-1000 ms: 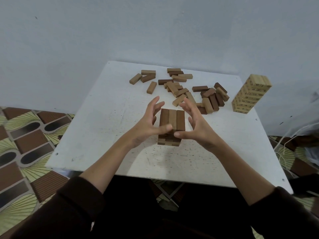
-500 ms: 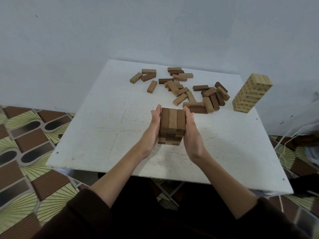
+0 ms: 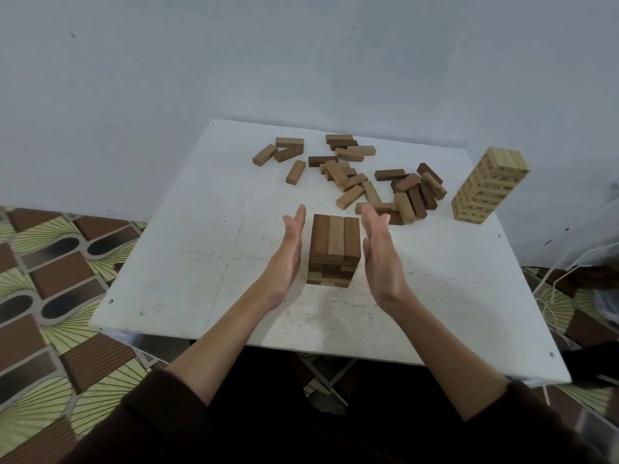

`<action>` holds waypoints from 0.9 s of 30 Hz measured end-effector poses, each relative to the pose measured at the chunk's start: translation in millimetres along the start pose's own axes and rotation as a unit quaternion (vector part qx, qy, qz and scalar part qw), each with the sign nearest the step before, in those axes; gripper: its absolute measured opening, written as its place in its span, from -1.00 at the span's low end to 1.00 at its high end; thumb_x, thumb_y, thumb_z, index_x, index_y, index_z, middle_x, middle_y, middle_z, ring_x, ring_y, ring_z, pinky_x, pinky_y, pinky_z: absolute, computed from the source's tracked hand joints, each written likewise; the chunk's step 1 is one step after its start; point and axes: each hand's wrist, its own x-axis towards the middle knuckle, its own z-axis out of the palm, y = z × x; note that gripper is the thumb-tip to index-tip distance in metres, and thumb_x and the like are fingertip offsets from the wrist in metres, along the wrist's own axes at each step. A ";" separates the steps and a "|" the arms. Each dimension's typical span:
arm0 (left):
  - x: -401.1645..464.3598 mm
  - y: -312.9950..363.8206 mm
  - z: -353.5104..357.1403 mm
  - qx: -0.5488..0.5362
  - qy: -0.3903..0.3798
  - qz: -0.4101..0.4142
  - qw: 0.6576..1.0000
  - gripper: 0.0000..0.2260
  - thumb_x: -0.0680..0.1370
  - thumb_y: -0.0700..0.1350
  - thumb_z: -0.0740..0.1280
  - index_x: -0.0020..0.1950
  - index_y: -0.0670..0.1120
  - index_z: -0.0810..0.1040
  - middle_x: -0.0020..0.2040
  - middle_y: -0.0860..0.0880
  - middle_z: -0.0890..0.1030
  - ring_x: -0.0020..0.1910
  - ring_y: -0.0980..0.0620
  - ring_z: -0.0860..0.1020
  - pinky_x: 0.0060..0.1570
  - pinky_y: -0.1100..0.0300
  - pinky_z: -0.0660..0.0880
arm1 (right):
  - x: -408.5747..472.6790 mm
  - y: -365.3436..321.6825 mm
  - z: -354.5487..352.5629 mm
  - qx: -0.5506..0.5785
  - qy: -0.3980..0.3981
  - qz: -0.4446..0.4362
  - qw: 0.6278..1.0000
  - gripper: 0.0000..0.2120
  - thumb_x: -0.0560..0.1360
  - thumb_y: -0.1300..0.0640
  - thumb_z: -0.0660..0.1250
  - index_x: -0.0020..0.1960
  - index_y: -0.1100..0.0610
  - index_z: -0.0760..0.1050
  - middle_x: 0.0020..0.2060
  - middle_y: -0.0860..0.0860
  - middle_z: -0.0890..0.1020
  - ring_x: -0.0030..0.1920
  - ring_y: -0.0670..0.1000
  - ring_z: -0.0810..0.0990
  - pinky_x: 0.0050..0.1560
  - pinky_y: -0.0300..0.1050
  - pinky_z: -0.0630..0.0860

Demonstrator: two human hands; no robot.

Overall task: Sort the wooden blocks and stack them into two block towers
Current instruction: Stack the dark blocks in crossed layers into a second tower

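Note:
A short brown block tower [image 3: 334,249] stands in the middle of the white table [image 3: 201,262], three blocks across its top. My left hand [image 3: 286,259] is flat and upright just left of it, a small gap away. My right hand [image 3: 380,256] is flat on the tower's right side, also slightly apart. Neither hand holds anything. A taller pale block tower [image 3: 487,185] stands at the table's far right. Several loose light and dark blocks [image 3: 355,175] lie scattered across the far half of the table.
A grey wall [image 3: 301,61] runs behind the table. Patterned floor tiles [image 3: 50,279] show on the left and right. White cords [image 3: 552,296] hang beside the table's right edge.
Both palms were pressed against the brown tower's sides half a second ago; they have now drawn slightly outward, leaving small gaps. A second ago the fingers were curled around it.

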 end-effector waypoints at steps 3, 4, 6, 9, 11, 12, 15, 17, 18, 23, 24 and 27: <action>9.9 7.6 -14.6 0.045 0.043 0.006 0.998 -0.08 0.29 0.58 -0.13 0.56 0.15 -0.02 0.56 0.15 0.00 0.51 0.13 -0.03 0.42 0.09 -0.08 | 19.4 -19.1 -14.2 -0.108 0.039 -0.033 0.993 -0.61 0.64 -0.06 0.03 0.41 0.05 0.30 0.33 -0.05 0.41 0.37 -0.04 0.35 0.41 -0.11 0.26; 15.2 9.3 -19.2 0.076 0.066 0.010 0.995 -0.25 0.44 0.45 -0.13 0.55 0.12 0.03 0.56 0.13 0.05 0.52 0.10 0.01 0.42 0.09 -0.03 | 29.0 -23.9 -19.3 -0.163 0.042 -0.040 0.985 -0.66 0.63 0.05 0.11 0.38 0.08 0.34 0.25 -0.04 0.46 0.25 -0.05 0.44 0.28 -0.22 0.37; 34.4 8.3 -31.4 0.160 0.131 0.029 0.978 -0.51 0.62 0.18 0.01 0.52 0.06 0.15 0.52 0.08 0.17 0.49 0.08 0.16 0.33 0.18 0.10 | 55.8 -31.3 -27.0 -0.289 0.038 -0.041 0.956 -0.69 0.60 0.20 0.19 0.34 0.13 0.41 0.18 -0.02 0.52 0.08 -0.09 0.48 0.03 -0.35 0.40; 68.7 2.6 -52.4 0.278 0.162 0.045 0.946 -0.59 0.63 0.01 0.17 0.47 -0.03 0.25 0.47 0.00 0.28 0.42 0.04 0.28 0.29 0.23 0.18 | 99.0 -31.5 -31.9 -0.397 0.023 -0.031 0.917 -0.65 0.54 0.34 0.19 0.29 0.15 0.45 0.16 0.09 0.53 0.07 0.04 0.54 0.10 -0.11 0.49; 88.3 -1.2 -61.7 0.355 0.144 0.042 0.923 -0.59 0.63 -0.05 0.19 0.46 -0.08 0.27 0.47 -0.05 0.29 0.42 -0.01 0.28 0.34 0.20 0.17 | 119.9 -28.0 -32.2 -0.452 -0.005 -0.034 0.891 -0.59 0.49 0.43 0.17 0.28 0.17 0.45 0.20 0.13 0.47 0.15 0.12 0.49 0.18 -0.05 0.45; 99.0 -1.5 -65.3 0.383 0.132 0.041 0.913 -0.59 0.63 -0.07 0.19 0.46 -0.10 0.26 0.47 -0.07 0.28 0.43 -0.02 0.26 0.37 0.17 0.15 | 131.7 -25.6 -31.8 -0.492 -0.023 -0.035 0.869 -0.57 0.47 0.43 0.19 0.30 0.18 0.43 0.23 0.14 0.44 0.21 0.13 0.43 0.21 -0.07 0.38; 119.1 1.2 -69.1 0.433 0.074 0.048 0.897 -0.53 0.62 -0.13 0.21 0.50 -0.14 0.18 0.51 -0.09 0.21 0.48 -0.05 0.15 0.43 0.11 0.09 | 149.1 -18.1 -29.5 -0.566 -0.066 -0.017 0.821 -0.61 0.45 0.34 0.28 0.28 0.23 0.39 0.26 0.16 0.39 0.27 0.15 0.30 0.17 -0.07 0.34; 130.8 5.0 -69.5 0.446 0.044 0.042 0.893 -0.44 0.61 -0.13 0.23 0.55 -0.12 0.08 0.55 -0.06 0.10 0.51 -0.03 0.05 0.45 0.10 0.03 | 156.2 -12.8 -27.6 -0.580 -0.065 -0.022 0.812 -0.69 0.45 0.33 0.29 0.19 0.24 0.44 0.22 0.16 0.40 0.24 0.14 0.29 0.15 -0.07 0.35; 135.1 6.7 -68.9 0.451 0.030 0.042 0.891 -0.41 0.60 -0.14 0.23 0.56 -0.09 0.01 0.56 -0.04 0.05 0.52 -0.03 0.01 0.46 0.09 0.01 | 156.5 -9.8 -27.3 -0.582 -0.060 -0.038 0.810 -0.70 0.45 0.34 0.27 0.17 0.24 0.47 0.21 0.15 0.42 0.23 0.13 0.30 0.16 -0.08 0.36; 149.0 5.7 -67.3 0.469 0.028 0.053 0.881 -0.38 0.59 -0.16 0.23 0.57 -0.04 -0.03 0.57 0.01 0.03 0.52 0.01 0.01 0.46 0.12 -0.01 | 154.5 0.0 -28.1 -0.548 -0.086 -0.158 0.817 -0.76 0.42 0.37 0.32 0.06 0.23 0.60 0.09 0.10 0.56 0.14 0.14 0.45 0.05 -0.27 0.21; 149.8 2.3 -67.9 0.462 0.040 0.057 0.884 -0.41 0.59 -0.16 0.23 0.56 -0.07 0.05 0.55 0.00 0.09 0.51 0.01 0.05 0.45 0.14 0.02 | 153.3 0.0 -27.1 -0.535 -0.096 -0.168 0.822 -0.76 0.41 0.39 0.33 0.04 0.23 0.61 0.08 0.09 0.58 0.15 0.12 0.46 0.03 -0.32 0.19; 149.5 -8.3 -66.4 0.423 0.078 0.097 0.897 -0.60 0.58 -0.15 0.25 0.42 -0.15 0.34 0.40 -0.03 0.33 0.39 0.02 0.27 0.38 0.19 0.20 | 151.3 -2.9 -20.4 -0.506 -0.133 -0.199 0.828 -0.73 0.40 0.44 0.32 0.05 0.25 0.62 0.10 0.09 0.60 0.18 0.07 0.45 0.04 -0.49 0.12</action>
